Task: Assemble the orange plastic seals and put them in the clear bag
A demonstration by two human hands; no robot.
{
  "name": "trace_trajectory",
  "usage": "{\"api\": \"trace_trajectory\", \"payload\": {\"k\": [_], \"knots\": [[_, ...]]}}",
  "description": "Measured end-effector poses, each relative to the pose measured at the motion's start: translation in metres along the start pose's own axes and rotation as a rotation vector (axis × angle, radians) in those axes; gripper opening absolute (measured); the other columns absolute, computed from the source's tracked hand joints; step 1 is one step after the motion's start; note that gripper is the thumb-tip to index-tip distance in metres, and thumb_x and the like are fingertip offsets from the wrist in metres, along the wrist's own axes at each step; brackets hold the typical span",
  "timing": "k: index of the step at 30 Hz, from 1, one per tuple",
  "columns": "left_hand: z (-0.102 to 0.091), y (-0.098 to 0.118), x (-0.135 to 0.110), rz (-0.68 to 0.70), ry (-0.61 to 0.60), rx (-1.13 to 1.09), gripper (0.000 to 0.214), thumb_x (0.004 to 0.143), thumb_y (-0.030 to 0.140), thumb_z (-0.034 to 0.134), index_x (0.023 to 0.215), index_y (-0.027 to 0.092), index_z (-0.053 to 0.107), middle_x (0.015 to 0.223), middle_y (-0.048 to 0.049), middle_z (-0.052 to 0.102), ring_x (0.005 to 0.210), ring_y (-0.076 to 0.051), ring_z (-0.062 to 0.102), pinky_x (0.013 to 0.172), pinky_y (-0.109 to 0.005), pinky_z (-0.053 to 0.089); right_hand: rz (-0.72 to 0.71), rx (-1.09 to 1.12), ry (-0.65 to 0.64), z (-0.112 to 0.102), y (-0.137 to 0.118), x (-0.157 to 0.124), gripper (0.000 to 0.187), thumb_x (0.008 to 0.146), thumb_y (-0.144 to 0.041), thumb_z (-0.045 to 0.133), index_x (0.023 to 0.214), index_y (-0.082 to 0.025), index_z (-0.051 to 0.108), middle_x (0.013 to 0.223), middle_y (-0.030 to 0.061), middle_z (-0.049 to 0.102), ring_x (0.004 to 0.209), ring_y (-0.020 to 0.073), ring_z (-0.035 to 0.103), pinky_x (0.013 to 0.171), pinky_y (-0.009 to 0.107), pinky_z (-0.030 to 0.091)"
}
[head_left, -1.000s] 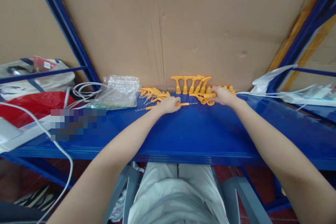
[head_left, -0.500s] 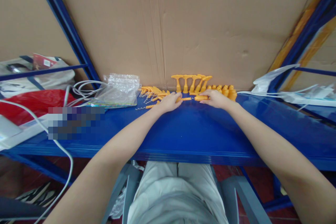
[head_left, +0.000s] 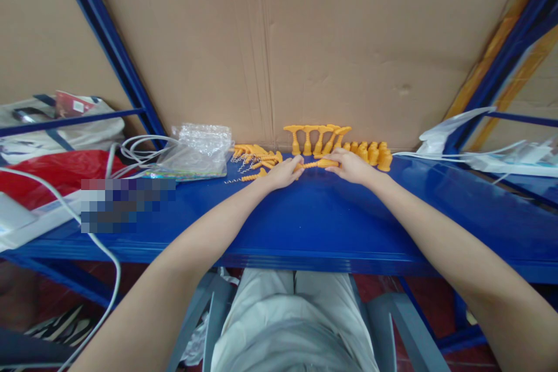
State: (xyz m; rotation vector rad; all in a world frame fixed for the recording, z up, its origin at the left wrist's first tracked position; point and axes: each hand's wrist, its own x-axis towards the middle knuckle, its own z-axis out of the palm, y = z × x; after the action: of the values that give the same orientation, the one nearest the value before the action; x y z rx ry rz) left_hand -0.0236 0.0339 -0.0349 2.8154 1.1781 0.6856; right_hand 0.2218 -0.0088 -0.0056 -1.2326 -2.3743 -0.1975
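One yellow threaded rod, pinched by left fingers, meets the sleeve right fingers pinch.

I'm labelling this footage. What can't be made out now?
Head view: left end of the yellow screw piece, behind the left hand.
Head view: right end of the yellow tube, behind the right hand.
Head view: whatever lies under the pixelated patch.
Head view: left side of the canvas bag, cut by the picture's edge.

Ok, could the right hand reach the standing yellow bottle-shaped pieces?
Probably yes: the yellow bottle-shaped pieces stand close beside the right hand, nothing visibly between, though it is holding another yellow part.
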Motion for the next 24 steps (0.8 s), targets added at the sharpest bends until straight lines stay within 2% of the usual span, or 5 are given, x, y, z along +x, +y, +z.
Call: {"api": "trace_trajectory", "payload": {"k": [5, 12, 15, 20, 24], "knots": [[-0.005, 0.000, -0.002, 0.021, 0.053, 0.033, 0.018, 0.095, 0.027, 0.048, 0.111, 0.020, 0.054, 0.102, -0.0074, 0.069, 0.095, -0.022, 0.066, 0.089, -0.038, 0.052, -0.010, 0.005, 0.024, 0.005, 0.003, 0.000, 0.036, 0.091, -0.024, 0.061, 0.125, -0.017, 0.071, 0.114, 0.0145, 0.069, 0.105, 0.0288, 0.067, 0.095, 0.043, 0.052], [-0.015, 0.002, -0.003, -0.002, 0.154, 0.038, 0.020, 0.089, 0.028, 0.058, 0.107, 0.020, 0.057, 0.110, -0.0085, 0.069, 0.103, -0.025, 0.066, 0.091, -0.037, 0.051, -0.088, 0.147, 0.128, 0.015, 0.007, 0.003, 0.029, 0.086, -0.027, 0.067, 0.113, -0.021, 0.076, 0.104, 0.0102, 0.076, 0.096, 0.0279, 0.069, 0.090, 0.044, 0.055], [-0.017, 0.004, -0.003, -0.040, 0.161, 0.041, 0.023, 0.088, 0.031, 0.060, 0.108, 0.019, 0.058, 0.113, -0.0096, 0.069, 0.103, -0.025, 0.067, 0.091, -0.037, 0.051, -0.026, 0.224, 0.119, 0.016, 0.007, 0.004, 0.028, 0.084, -0.027, 0.069, 0.110, -0.020, 0.074, 0.106, 0.0097, 0.075, 0.096, 0.0274, 0.069, 0.090, 0.045, 0.056], [-0.017, 0.004, -0.003, -0.079, 0.151, 0.057, 0.025, 0.088, 0.034, 0.062, 0.108, 0.019, 0.060, 0.111, -0.0099, 0.070, 0.101, -0.025, 0.067, 0.089, -0.036, 0.052, 0.170, 0.522, 0.010, 0.012, 0.016, 0.000, 0.045, 0.072, -0.023, 0.077, 0.115, -0.017, 0.063, 0.122, 0.0127, 0.067, 0.082, 0.0191, 0.070, 0.076, 0.037, 0.060], [-0.017, 0.003, -0.003, -0.091, 0.183, 0.057, 0.025, 0.090, 0.035, 0.060, 0.109, 0.019, 0.060, 0.109, -0.0094, 0.071, 0.099, -0.024, 0.068, 0.088, -0.036, 0.052, 0.304, 0.757, -0.025, 0.005, 0.017, 0.000, 0.033, 0.072, -0.022, 0.080, 0.099, -0.019, 0.060, 0.105, 0.0074, 0.070, 0.078, 0.0156, 0.071, 0.075, 0.032, 0.059]]}}
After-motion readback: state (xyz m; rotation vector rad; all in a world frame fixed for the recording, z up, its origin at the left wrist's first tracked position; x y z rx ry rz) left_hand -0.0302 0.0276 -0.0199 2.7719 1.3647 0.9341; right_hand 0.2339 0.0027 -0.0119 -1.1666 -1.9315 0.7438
